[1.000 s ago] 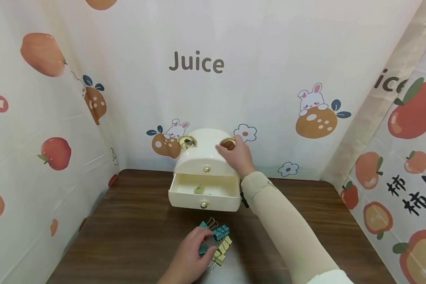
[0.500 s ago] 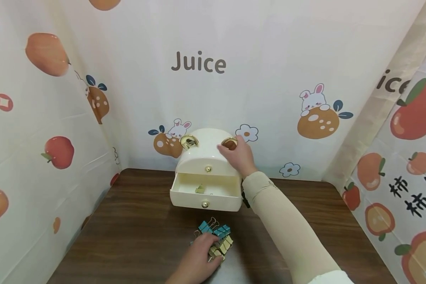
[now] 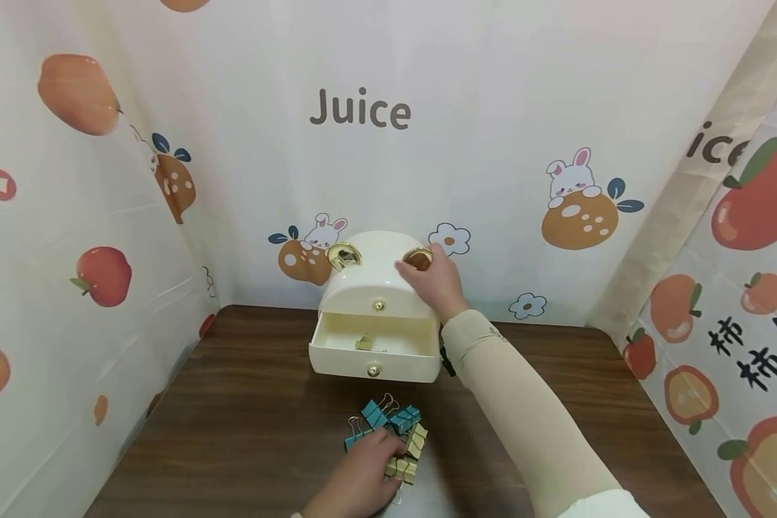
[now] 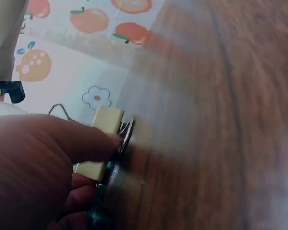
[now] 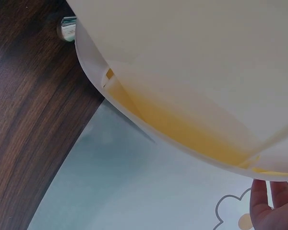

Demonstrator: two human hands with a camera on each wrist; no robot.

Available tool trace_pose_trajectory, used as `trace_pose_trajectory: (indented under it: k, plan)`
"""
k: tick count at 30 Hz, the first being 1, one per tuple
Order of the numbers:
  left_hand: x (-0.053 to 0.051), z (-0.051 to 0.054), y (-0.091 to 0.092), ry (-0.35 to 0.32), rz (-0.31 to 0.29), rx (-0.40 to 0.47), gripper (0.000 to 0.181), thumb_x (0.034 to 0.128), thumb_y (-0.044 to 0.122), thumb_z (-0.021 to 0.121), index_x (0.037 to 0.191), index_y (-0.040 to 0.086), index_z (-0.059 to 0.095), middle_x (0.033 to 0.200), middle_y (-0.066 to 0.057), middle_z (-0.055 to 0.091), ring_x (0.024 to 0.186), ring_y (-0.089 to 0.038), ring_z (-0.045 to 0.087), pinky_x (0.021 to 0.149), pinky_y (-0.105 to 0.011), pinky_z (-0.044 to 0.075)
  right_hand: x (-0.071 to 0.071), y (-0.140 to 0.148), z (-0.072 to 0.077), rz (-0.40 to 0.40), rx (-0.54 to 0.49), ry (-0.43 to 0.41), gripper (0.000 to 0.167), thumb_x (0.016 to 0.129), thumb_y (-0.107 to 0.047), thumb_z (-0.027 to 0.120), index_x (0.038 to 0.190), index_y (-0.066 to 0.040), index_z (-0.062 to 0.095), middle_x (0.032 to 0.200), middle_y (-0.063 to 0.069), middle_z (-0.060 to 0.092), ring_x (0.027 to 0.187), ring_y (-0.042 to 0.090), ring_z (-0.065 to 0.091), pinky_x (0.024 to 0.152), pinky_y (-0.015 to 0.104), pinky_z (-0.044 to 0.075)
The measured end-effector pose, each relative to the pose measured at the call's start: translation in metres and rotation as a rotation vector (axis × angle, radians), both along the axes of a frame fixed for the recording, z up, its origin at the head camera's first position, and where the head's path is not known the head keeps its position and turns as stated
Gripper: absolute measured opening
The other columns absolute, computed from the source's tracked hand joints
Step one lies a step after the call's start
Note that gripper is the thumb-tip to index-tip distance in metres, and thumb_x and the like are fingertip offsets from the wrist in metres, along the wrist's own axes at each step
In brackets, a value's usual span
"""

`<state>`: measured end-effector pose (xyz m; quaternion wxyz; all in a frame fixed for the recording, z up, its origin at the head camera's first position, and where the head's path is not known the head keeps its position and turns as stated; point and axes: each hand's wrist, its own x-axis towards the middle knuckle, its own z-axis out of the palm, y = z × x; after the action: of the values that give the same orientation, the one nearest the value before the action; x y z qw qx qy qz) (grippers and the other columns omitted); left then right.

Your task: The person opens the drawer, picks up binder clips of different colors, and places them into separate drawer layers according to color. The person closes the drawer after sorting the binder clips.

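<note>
On the dark wood table, my left hand (image 3: pixel 365 471) reaches into a small pile of binder clips. Its thumb and fingers pinch a pale yellow binder clip (image 4: pixel 110 117) in the left wrist view. Another yellow binder clip (image 3: pixel 416 441) lies beside my fingertips, with teal binder clips (image 3: pixel 375 414) just beyond. My right hand (image 3: pixel 437 280) grips the right gold-rimmed ear of a cream drawer box (image 3: pixel 378 277). Its lower drawer (image 3: pixel 346 363) is pulled out and holds a small yellow-green piece. In the right wrist view, my fingers (image 5: pixel 260 191) touch the box's rim.
A fruit-printed curtain (image 3: pixel 492 180) stands behind the box and along both sides. The wood table (image 3: pixel 233 424) extends to the left and right of the clips. A gold knob (image 3: pixel 373 370) sticks out from the drawer front.
My left hand has moved slightly right, from the teal clips to the yellow ones, and uncovered a teal clip on the left. My right hand stays on the box's ear.
</note>
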<state>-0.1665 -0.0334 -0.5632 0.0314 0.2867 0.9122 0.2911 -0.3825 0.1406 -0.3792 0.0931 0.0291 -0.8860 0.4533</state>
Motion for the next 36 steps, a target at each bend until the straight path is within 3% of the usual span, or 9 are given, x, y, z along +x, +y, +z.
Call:
trace_pose_trajectory:
  k: [7,14,22,24,29,36]
  plan:
    - [-0.002,0.004,0.001,-0.067,-0.073,-0.02,0.023,0.0863,0.024,0.078,0.108,0.022,0.073,0.097,0.015,0.055,0.091,-0.004,0.053,0.081,-0.033,0.047,0.0,0.0,0.0,0.003,0.002,-0.004,0.065,0.087,-0.056,0.076,0.129,-0.013,0.05,0.11,0.007,0.064,0.097,0.025,0.061,0.082,0.043,0.054]
    - [0.001,0.003,0.001,-0.229,0.008,0.234,0.023,0.0896,0.018,0.076,0.11,0.022,0.067,0.109,0.013,0.051,0.096,-0.004,0.052,0.082,-0.029,0.05,0.0,0.0,0.0,0.004,0.002,-0.01,0.067,0.088,-0.057,0.076,0.131,-0.013,0.05,0.11,0.007,0.063,0.097,0.026,0.061,0.081,0.043,0.054]
    - [0.006,0.012,0.003,-0.28,0.049,0.279,0.025,0.1019,0.019,0.065,0.126,0.021,0.06,0.123,0.012,0.058,0.116,-0.009,0.057,0.096,-0.042,0.052,0.0,0.0,0.001,0.009,0.002,-0.005,0.064,0.088,-0.056,0.075,0.129,-0.014,0.051,0.108,0.006,0.064,0.096,0.025,0.061,0.08,0.043,0.054]
    - [0.008,0.013,0.004,-0.238,0.058,0.311,0.027,0.1015,0.015,0.065,0.127,0.02,0.06,0.124,0.01,0.058,0.116,-0.009,0.057,0.096,-0.041,0.051,0.0,0.0,0.001,0.011,0.001,-0.007,0.065,0.088,-0.056,0.075,0.13,-0.014,0.05,0.108,0.006,0.064,0.097,0.025,0.061,0.081,0.043,0.054]
    - [0.009,0.012,0.006,-0.044,0.059,0.408,0.028,0.0969,0.006,0.068,0.124,0.014,0.064,0.118,0.007,0.06,0.099,-0.009,0.057,0.083,-0.031,0.051,0.001,0.0,0.0,0.009,0.004,0.004,0.065,0.088,-0.055,0.076,0.13,-0.012,0.05,0.107,0.006,0.063,0.096,0.026,0.061,0.079,0.043,0.054]
    - [0.008,0.018,0.004,0.071,0.06,0.433,0.031,0.0951,0.004,0.07,0.125,0.013,0.067,0.118,0.009,0.063,0.104,-0.008,0.059,0.086,-0.032,0.053,0.001,0.0,0.001,0.005,-0.001,0.0,0.066,0.087,-0.055,0.076,0.13,-0.012,0.05,0.108,0.006,0.063,0.097,0.026,0.061,0.08,0.043,0.054]
